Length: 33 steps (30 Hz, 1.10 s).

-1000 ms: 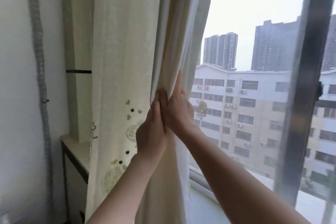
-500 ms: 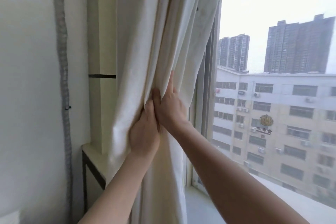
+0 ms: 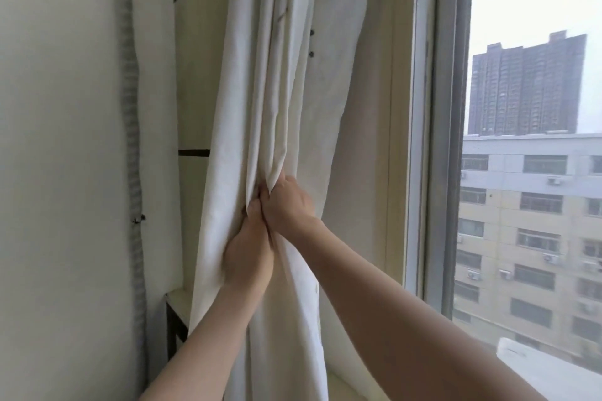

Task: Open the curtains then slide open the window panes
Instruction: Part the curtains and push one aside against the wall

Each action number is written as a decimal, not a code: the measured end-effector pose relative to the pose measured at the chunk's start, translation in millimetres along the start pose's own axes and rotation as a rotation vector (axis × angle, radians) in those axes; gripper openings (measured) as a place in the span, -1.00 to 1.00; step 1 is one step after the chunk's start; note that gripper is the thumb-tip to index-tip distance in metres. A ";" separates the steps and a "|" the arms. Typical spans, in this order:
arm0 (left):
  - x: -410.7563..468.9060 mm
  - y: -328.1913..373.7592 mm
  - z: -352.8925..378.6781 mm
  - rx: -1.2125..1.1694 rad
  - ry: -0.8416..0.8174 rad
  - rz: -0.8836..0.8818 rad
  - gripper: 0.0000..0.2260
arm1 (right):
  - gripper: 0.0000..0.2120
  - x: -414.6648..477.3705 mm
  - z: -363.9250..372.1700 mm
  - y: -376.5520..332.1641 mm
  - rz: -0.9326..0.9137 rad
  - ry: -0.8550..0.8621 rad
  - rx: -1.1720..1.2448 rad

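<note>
Both hands, left hand (image 3: pixel 249 257) and right hand (image 3: pixel 290 202), have dragged the bunched curtain (image 3: pixel 293 91) further left toward the wall, baring more window frame (image 3: pixel 436 140) beside it.

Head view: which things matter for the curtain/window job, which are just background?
Job:
- cream curtain, bunched and gripped by left hand and right hand
- grey window frame

Background:
- corrugated grey hose on wall
- shelf unit
- buildings outside
</note>
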<state>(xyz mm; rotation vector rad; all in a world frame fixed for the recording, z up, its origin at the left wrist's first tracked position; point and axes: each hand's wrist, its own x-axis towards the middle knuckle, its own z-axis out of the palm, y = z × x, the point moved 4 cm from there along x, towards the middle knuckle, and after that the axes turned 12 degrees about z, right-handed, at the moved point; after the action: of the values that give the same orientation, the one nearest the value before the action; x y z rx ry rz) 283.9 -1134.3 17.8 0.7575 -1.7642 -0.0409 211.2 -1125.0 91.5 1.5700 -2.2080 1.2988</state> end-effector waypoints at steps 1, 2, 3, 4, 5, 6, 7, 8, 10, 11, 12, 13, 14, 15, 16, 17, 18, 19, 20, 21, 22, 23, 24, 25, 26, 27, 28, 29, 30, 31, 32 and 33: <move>9.3 -18.6 -2.1 0.014 -0.006 -0.013 -0.55 | -0.58 6.9 10.6 -6.8 -0.007 -0.008 0.004; 14.1 -26.6 -3.5 -0.046 -0.022 -0.107 -0.63 | -0.59 11.8 17.0 -8.9 -0.010 -0.019 -0.003; 18.5 -30.4 -4.8 -0.003 -0.070 -0.107 -0.66 | -0.60 17.2 24.1 -11.9 -0.013 -0.024 -0.015; 24.1 -41.4 -7.6 -0.007 -0.060 -0.147 -0.59 | -0.61 23.6 33.7 -18.2 -0.010 -0.037 -0.033; 30.8 -49.1 -7.0 0.062 -0.069 -0.099 -0.56 | -0.63 29.3 41.1 -21.1 -0.001 -0.048 -0.046; 35.3 -57.0 -9.4 0.018 -0.044 -0.138 -0.59 | -0.64 34.8 48.8 -26.9 0.007 -0.060 -0.048; 38.9 -61.4 -10.5 0.014 -0.033 -0.143 -0.61 | -0.65 39.7 54.8 -30.7 0.011 -0.063 -0.049; 40.9 -66.2 -8.8 -0.016 -0.030 -0.167 -0.59 | -0.66 43.0 58.8 -33.1 0.017 -0.068 -0.052; 44.7 -76.9 -8.4 -0.051 -0.030 -0.180 -0.43 | -0.66 51.0 69.1 -37.3 0.026 -0.068 -0.053; 46.7 -84.9 -5.2 -0.060 -0.031 -0.228 -0.36 | -0.65 54.7 72.6 -37.7 0.030 -0.061 -0.057; 46.1 -86.8 -4.1 -0.088 -0.063 -0.269 -0.32 | -0.64 56.4 74.0 -37.2 0.037 -0.056 -0.061; 45.3 -87.4 -5.4 -0.122 -0.083 -0.323 -0.30 | -0.64 58.4 75.3 -35.7 0.043 -0.049 -0.059; 45.8 -89.8 -4.9 -0.170 -0.077 -0.343 -0.32 | -0.63 59.5 76.0 -33.9 0.045 -0.043 -0.053; 46.5 -90.0 -2.7 -0.188 -0.062 -0.356 -0.35 | -0.63 59.8 76.2 -32.3 0.049 -0.040 -0.048; 45.4 -88.8 -0.9 -0.216 -0.074 -0.378 -0.35 | -0.62 59.7 75.1 -30.3 0.057 -0.036 -0.045; 44.9 -87.7 -1.0 -0.194 -0.066 -0.366 -0.32 | -0.61 59.9 74.0 -28.1 0.065 -0.034 -0.041; 43.3 -87.6 0.3 -0.184 -0.063 -0.371 -0.29 | -0.60 59.8 73.5 -26.0 0.068 -0.030 -0.038; 41.6 -85.8 1.3 -0.195 -0.070 -0.368 -0.30 | -0.59 59.2 72.0 -23.6 0.071 -0.026 -0.040; 39.1 -83.8 1.9 -0.225 -0.064 -0.390 -0.33 | -0.58 57.7 70.6 -21.6 0.073 -0.024 -0.040; 38.5 -83.2 2.5 -0.225 -0.063 -0.384 -0.37 | -0.58 56.2 68.2 -19.1 0.077 -0.019 -0.040; 38.5 -80.8 2.9 -0.245 -0.057 -0.410 -0.40 | -0.58 54.2 66.6 -17.5 0.080 -0.015 -0.037; 39.0 -77.8 4.3 -0.236 -0.077 -0.408 -0.44 | -0.57 51.8 64.1 -15.3 0.084 -0.007 -0.036; 39.1 -73.0 5.7 -0.214 -0.088 -0.375 -0.51 | -0.57 48.7 60.2 -12.5 0.090 -0.002 -0.033; 39.6 -70.9 7.3 -0.179 -0.093 -0.285 -0.63 | -0.56 45.3 57.7 -11.2 0.092 -0.005 -0.023; 39.3 -66.1 7.7 -0.146 -0.093 -0.191 -0.76 | -0.54 41.3 54.2 -8.8 0.096 -0.016 -0.005; 39.2 -61.3 6.9 -0.089 -0.079 -0.103 -0.80 | -0.52 36.4 50.8 -5.8 0.104 -0.036 0.018; 38.0 -56.4 6.5 -0.068 -0.044 -0.046 -0.76 | -0.49 30.7 46.6 -2.0 0.113 -0.056 0.043; 35.8 -51.9 6.1 -0.083 -0.023 -0.015 -0.77 | -0.46 24.4 41.7 2.0 0.121 -0.071 0.066; 34.8 -50.2 5.4 -0.097 -0.001 -0.012 -0.80 | -0.43 18.5 37.3 4.5 0.126 -0.073 0.077; 31.6 -42.6 5.3 -0.120 0.026 -0.023 -0.82 | -0.42 11.2 28.9 10.4 0.128 -0.051 0.073; 29.5 -38.6 4.6 -0.141 0.059 -0.040 -0.82 | -0.43 5.1 23.1 13.2 0.121 -0.026 0.058; 26.3 -30.0 4.1 -0.178 0.090 -0.037 -0.81 | -0.44 -1.5 15.1 17.0 0.112 0.004 0.047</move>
<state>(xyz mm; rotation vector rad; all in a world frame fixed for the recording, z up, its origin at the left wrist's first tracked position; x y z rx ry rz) 290.8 -1172.8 26.9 0.6522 -1.6369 -0.1834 203.1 -1133.1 71.8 1.4763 -2.3094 1.3927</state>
